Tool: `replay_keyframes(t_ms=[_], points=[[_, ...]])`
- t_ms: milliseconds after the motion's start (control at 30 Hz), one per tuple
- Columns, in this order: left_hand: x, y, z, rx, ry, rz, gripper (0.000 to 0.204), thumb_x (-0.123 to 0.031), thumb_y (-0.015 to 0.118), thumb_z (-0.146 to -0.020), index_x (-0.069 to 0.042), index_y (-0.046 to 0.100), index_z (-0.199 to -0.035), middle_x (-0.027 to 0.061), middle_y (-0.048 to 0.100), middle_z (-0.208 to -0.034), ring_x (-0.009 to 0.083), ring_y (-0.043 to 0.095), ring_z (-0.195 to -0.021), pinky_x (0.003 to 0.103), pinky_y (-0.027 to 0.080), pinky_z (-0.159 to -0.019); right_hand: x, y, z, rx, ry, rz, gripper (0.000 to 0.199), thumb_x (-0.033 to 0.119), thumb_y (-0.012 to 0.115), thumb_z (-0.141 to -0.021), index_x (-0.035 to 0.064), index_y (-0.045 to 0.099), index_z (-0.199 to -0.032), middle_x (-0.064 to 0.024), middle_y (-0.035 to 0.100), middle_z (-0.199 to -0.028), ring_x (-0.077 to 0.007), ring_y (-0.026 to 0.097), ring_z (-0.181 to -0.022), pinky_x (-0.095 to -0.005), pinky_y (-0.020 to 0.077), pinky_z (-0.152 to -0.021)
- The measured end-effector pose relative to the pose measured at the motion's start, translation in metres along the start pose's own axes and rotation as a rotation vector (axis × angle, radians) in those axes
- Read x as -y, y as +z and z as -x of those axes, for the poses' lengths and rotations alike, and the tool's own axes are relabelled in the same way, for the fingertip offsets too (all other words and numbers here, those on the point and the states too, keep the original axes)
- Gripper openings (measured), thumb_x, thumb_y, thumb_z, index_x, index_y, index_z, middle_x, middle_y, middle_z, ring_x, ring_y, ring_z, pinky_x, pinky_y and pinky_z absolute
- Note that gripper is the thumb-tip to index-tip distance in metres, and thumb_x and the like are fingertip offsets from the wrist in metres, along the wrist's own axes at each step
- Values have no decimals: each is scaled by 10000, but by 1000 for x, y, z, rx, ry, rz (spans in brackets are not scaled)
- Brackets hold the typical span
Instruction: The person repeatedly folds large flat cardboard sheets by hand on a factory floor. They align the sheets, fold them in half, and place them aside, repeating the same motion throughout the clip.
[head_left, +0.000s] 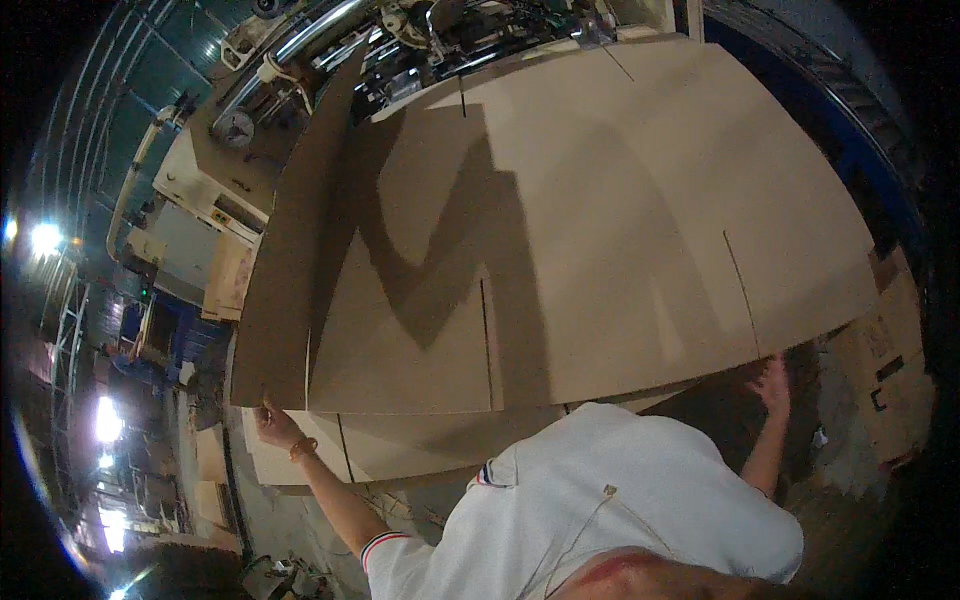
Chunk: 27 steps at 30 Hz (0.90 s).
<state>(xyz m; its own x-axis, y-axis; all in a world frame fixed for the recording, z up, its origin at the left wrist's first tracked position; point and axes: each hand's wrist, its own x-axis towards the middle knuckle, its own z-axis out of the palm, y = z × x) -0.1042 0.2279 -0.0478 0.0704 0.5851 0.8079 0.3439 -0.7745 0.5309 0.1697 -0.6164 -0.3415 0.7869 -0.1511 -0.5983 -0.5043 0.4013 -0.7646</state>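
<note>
A large brown cardboard sheet (610, 230) with several cut slots spreads out in front of me, its left panel (285, 260) folded up along a crease. At the near left corner, my left hand (277, 425) is closed on the edge of that panel. My right hand (772, 385) is just below the near right edge, fingers spread; whether a fingertip touches the sheet is hard to see. Beneath the near edge shows another cardboard sheet (420, 445), also slotted. Shadows fall across the top sheet.
Machinery with metal rollers (325, 30) stands beyond the far edge, and a pale machine housing (210, 185) is to the left. More cardboard (890, 370) with dark cutouts or marks lies at the right. Blue framing (800, 90) runs along the far right.
</note>
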Motion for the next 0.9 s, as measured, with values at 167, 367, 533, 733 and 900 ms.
replay_keyframes(t_ms=[167, 367, 533, 733, 900], points=[[7, -10, 0, 284, 109, -364, 280, -211, 654, -875, 35, 692, -1004, 209, 698, -926, 305, 692, -820, 385, 511, -685, 70, -142, -111, -82, -361, -619, 559, 428, 600, -899, 86, 491, -1327, -100, 537, -1273, -257, 517, -1151, -420, 477, -910], [20, 32, 23, 264, -26, -274, 280, -228, 639, -891, 16, 700, -1014, 172, 713, -918, 236, 692, -799, 357, 513, -671, 133, -119, -131, -247, -580, -433, 463, 272, 594, -905, -1, 536, -1275, -120, 530, -1318, -294, 534, -1149, -448, 450, -967], [39, 25, 28, 182, -48, -319, 209, -121, 660, -876, -1, 710, -1039, 101, 729, -903, 152, 676, -799, 290, 526, -714, 186, 1, -34, -277, -660, -452, 462, 224, 604, -906, -35, 519, -1278, -153, 541, -1289, -314, 549, -1131, -461, 478, -934], [-15, 40, 38, 228, -149, -214, 208, -114, 648, -885, -6, 705, -1054, 75, 727, -941, 126, 665, -814, 273, 528, -728, 210, 128, 66, -216, -1059, -265, 309, 119, 693, -845, -48, 641, -1099, -113, 662, -1055, -211, 625, -896, -367, 515, -808], [-32, 42, 53, 178, -4, -201, 256, -63, 634, -838, -91, 711, -1080, 92, 713, -941, 206, 678, -802, 301, 525, -692, 207, 237, 136, -375, -1235, 248, 105, 70, 701, -836, -34, 712, -846, -46, 679, -775, -79, 522, -689, -256, 450, -649]])
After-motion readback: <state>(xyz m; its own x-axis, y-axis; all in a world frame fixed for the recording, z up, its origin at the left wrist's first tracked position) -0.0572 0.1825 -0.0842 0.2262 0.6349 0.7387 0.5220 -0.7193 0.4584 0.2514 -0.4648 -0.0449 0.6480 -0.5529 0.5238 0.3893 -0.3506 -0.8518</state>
